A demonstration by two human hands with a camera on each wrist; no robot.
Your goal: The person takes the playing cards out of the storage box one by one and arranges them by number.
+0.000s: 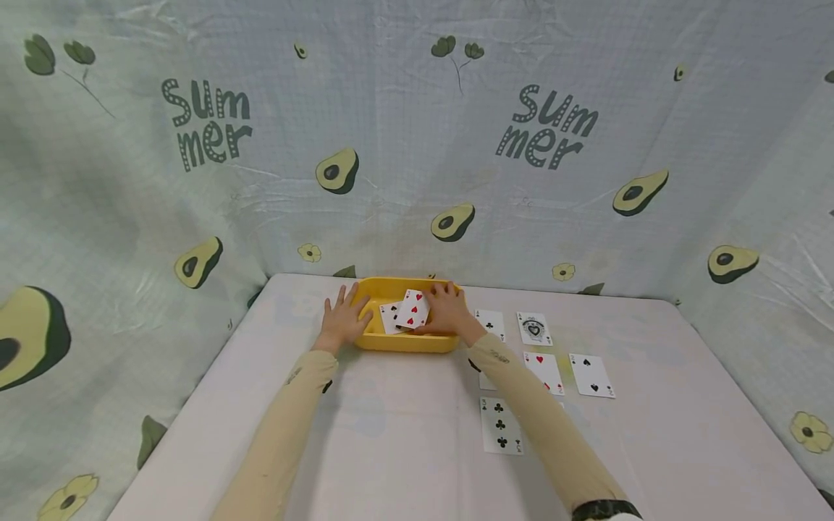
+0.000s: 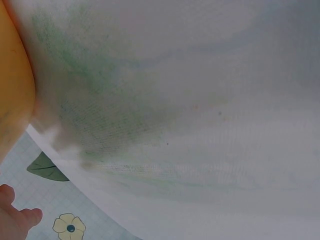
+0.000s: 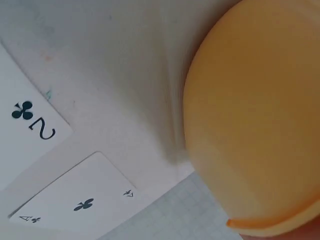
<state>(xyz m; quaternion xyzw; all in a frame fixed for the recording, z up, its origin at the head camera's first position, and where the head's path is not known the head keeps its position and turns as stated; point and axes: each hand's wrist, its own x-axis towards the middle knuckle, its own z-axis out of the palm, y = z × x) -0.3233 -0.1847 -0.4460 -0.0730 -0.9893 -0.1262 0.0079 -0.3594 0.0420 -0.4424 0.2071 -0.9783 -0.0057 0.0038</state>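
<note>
An avocado-print cloth (image 1: 417, 145) walls the room on three sides. A pale surface (image 1: 391, 434) fills the floor of it. At its far middle sits a yellow tray (image 1: 404, 340), long axis left to right. Face-up cards (image 1: 500, 425) lie spread to the right of the tray, well apart from it. The left hand (image 1: 344, 318) rests flat on the tray's left end, fingers straight. The right hand (image 1: 448, 310) is over the right end, its grip pinching a red card (image 1: 413, 310) tilted above the tray's middle, another card beside it.
</note>
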